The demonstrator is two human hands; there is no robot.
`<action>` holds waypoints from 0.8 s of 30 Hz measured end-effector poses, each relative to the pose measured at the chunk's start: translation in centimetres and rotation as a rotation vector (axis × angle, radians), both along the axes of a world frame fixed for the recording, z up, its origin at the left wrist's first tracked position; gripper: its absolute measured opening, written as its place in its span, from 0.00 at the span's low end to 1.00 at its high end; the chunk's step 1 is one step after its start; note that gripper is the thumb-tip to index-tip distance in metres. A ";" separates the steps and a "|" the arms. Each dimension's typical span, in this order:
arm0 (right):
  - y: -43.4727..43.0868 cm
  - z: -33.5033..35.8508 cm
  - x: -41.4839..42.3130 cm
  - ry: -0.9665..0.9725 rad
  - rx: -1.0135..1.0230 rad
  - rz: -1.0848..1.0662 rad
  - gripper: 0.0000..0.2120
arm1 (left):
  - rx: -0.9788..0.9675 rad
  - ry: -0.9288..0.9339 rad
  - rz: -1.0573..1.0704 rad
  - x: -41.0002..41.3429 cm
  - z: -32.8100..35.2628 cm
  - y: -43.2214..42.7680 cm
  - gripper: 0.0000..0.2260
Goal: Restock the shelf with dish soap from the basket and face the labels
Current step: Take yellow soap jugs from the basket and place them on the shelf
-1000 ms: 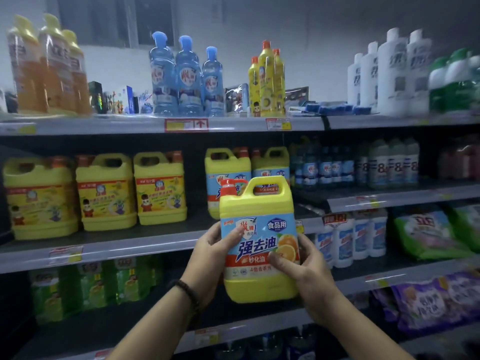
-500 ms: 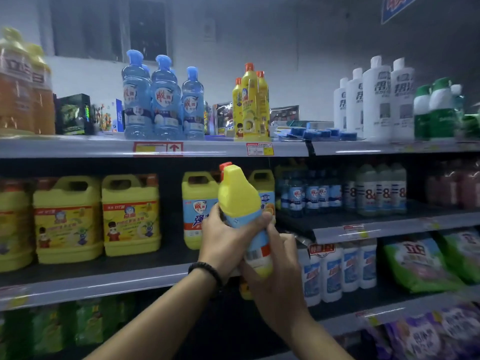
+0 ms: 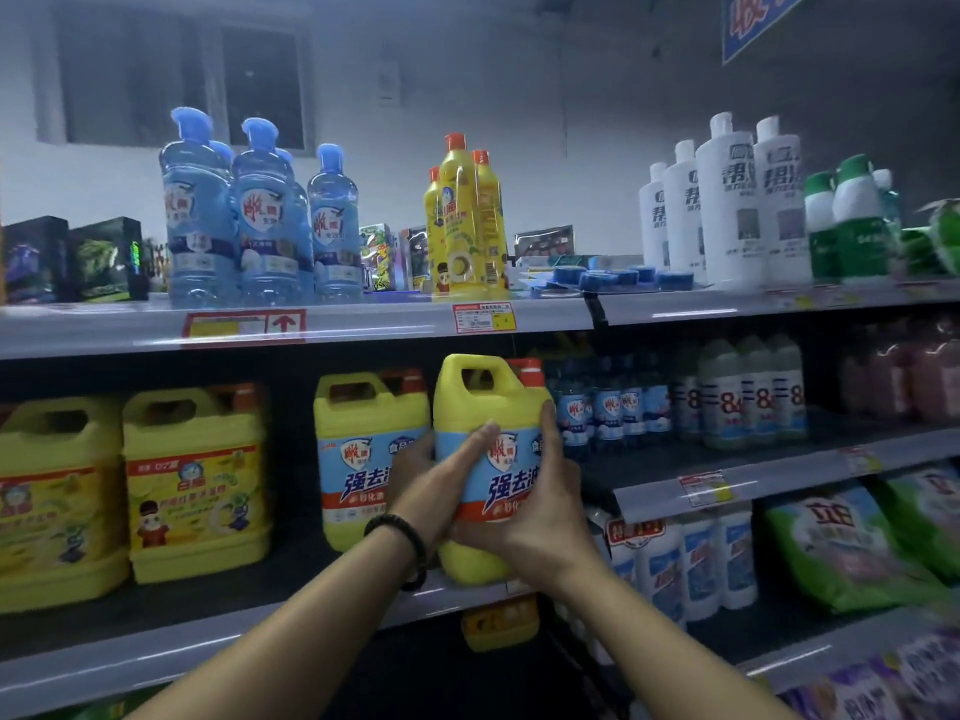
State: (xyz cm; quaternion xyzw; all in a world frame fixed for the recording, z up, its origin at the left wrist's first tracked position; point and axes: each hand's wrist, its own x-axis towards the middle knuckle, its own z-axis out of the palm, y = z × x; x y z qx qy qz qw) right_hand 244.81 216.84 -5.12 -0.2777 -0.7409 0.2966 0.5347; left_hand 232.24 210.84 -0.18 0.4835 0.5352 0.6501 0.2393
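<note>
Together, both hands clamp the yellow dish soap jug [image 3: 485, 402]: the left hand [image 3: 431, 485] wraps its label side, the right hand [image 3: 540, 506] its front. The jug stands upright at the middle shelf [image 3: 218, 628] edge, just beside a matching jug [image 3: 363, 444], label outward.

The held dish soap jug [image 3: 491, 407] is the reference. Just left of it a matching blue-label jug [image 3: 363, 459] sits almost touching, so the left hand [image 3: 431, 491] is squeezed between them. Further left there's an open gap before the yellow-label jug [image 3: 195, 485]. Right of it, small blue bottles [image 3: 605, 407] crowd close. The upper shelf edge [image 3: 363, 324] hangs just overhead.
</note>
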 end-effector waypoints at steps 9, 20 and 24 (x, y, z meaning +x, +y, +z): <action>5.5 0.9 -3.0 -0.003 0.000 -0.200 0.76 | -0.238 0.339 0.059 -1.3 2.0 3.3 0.13; 8.0 -0.1 -3.6 -0.277 -0.037 -0.131 0.75 | -0.256 0.396 0.017 -2.1 -1.1 4.0 0.25; 7.2 -0.3 -3.3 -0.298 -0.058 -0.174 0.70 | -0.290 0.494 0.034 -2.8 -1.6 2.5 0.30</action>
